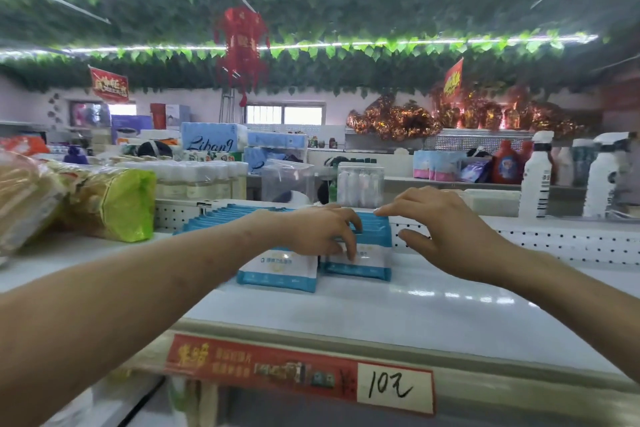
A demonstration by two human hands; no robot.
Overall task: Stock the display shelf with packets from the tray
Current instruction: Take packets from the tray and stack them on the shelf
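White display shelf (398, 315), top level, perforated back rail along its far edge. Price strip (301, 373) on the front edge, handwritten "10". Bagged goods, yellow-green wrap (114, 204), at the shelf's left end. Row of blue-and-white packets (225, 217) stands on edge along the back rail, left of centre. Two further packets in front of it: one (277, 270) leaning toward the front edge, one (360, 262) just beside it to the right. Left hand (318, 229): fingers curled over the right packet's top, gripping it. Right hand (446, 222): fingers spread, fingertips touching the same packet's top edge; holds nothing.
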